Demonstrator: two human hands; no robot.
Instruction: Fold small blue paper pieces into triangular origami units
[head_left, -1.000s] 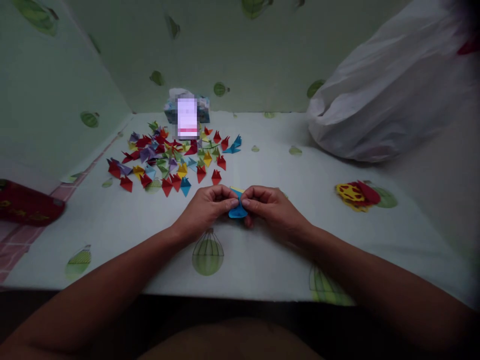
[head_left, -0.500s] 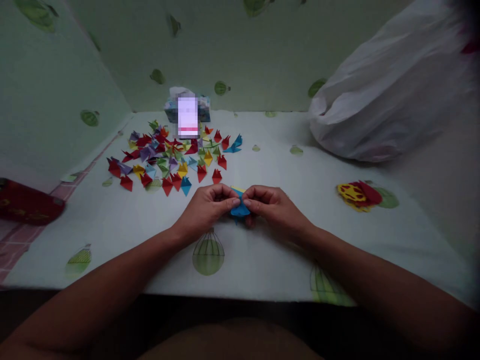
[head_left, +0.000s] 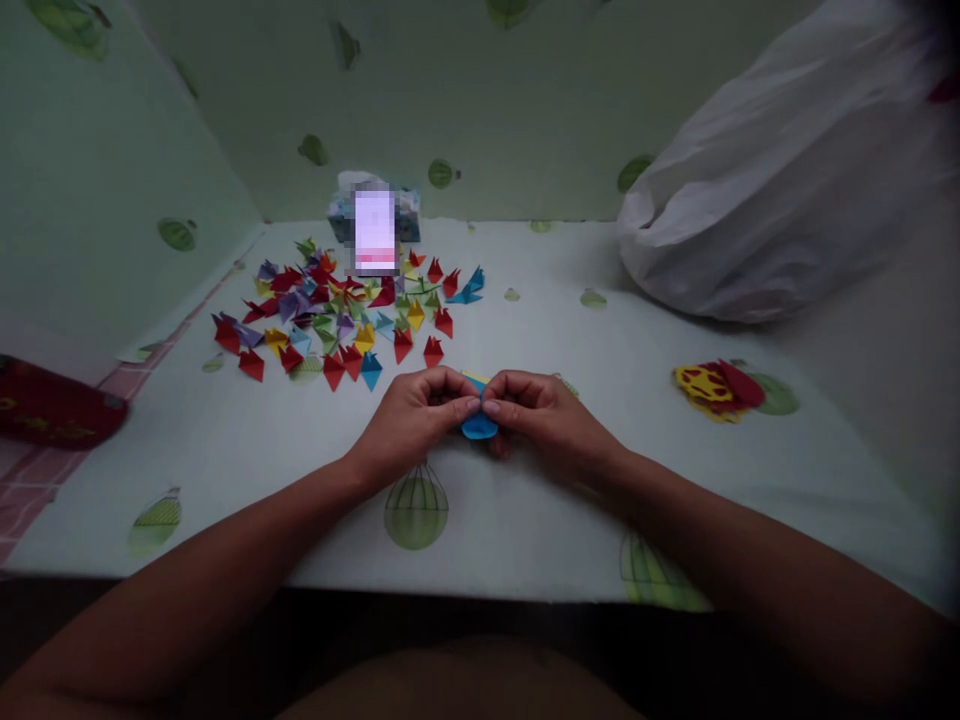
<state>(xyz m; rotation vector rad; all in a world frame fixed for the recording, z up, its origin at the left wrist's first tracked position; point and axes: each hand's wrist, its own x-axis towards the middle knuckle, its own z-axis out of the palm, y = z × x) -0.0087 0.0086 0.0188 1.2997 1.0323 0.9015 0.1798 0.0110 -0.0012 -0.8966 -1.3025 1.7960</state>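
Between my two hands is a small piece of folded blue paper (head_left: 479,428), with a yellow strip showing at its top edge. My left hand (head_left: 429,408) pinches its left side between thumb and fingers. From the other side my right hand (head_left: 534,405) pinches it too, the two thumb tips almost meeting. My fingers cover much of the paper, so its full shape is hidden. Beyond my left hand lie many small folded paper figures (head_left: 349,362) in red, purple, yellow, green and blue.
A tissue box (head_left: 411,215) stands at the back behind a pixelated phone (head_left: 374,230). On the right are a big white plastic bag (head_left: 720,220) and red and yellow cut-out pieces (head_left: 720,388). A red object (head_left: 60,405) sits at the left edge of the white patterned tabletop (head_left: 517,530).
The blue paper shifts slightly between my fingers, and the small tip that hung below it no longer shows. Both hands stay almost in place.
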